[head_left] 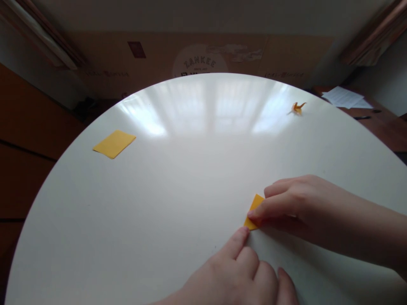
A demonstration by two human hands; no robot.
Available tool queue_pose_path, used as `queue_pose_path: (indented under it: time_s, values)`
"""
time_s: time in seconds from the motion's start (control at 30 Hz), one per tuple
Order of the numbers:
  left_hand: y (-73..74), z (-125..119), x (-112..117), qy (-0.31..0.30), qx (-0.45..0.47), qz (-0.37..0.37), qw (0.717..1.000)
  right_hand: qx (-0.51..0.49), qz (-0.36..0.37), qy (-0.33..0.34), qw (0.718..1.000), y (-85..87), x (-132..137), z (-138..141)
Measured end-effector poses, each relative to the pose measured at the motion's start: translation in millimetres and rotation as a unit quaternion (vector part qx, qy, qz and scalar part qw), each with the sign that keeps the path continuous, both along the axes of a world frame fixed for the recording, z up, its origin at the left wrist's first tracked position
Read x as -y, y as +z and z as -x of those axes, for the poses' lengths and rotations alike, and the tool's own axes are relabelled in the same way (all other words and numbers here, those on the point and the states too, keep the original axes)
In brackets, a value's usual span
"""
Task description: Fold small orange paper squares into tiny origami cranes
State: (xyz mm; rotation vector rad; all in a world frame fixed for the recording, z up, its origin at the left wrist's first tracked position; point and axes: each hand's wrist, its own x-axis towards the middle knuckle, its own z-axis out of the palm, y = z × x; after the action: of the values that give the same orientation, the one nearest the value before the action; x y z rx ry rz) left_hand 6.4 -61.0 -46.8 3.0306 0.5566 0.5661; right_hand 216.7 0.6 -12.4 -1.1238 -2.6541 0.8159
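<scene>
A small folded piece of yellow origami paper (257, 203) lies on the white table, partly covered by my right hand (292, 201). My right thumb presses on top of the paper and the fingers bend round its far right side. At the paper's near corner, the outstretched index fingertip of my left hand (248, 275) pins it down. The other visible fingers of that hand are curled, and its thumb is hidden.
A flat stack of yellow paper (115, 144) rests at the left of the round white table (178, 186). Near the far right edge stands a small orange folded paper figure (297, 109). White sheets (345, 97) lie on a brown surface beyond the table.
</scene>
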Motion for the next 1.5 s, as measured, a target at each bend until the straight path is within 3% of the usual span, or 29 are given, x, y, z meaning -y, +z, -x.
queue_pose_path:
  time_s: [0.63,0.9,1.13,1.33,1.5]
  values:
    - [14.5,7,-4,-0.042,-0.071,0.018,0.996,0.017,0.074,0.015,0.997,9.0,-6,-7]
    - [25.7,5,-5,-0.011,-0.081,0.071,0.994,0.028,0.071,-0.009,0.997,12.5,-4,-6]
    - [20.0,8,-11,-0.022,-0.066,0.074,0.995,0.012,0.048,0.001,0.999,11.2,-3,-7]
    - [19.6,11,-5,0.003,-0.084,0.087,0.993,0.024,0.034,-0.009,0.999,10.8,-4,-7]
    - [34.7,15,-2,0.062,-0.115,0.134,0.982,0.025,0.044,-0.010,0.999,12.9,-2,-6]
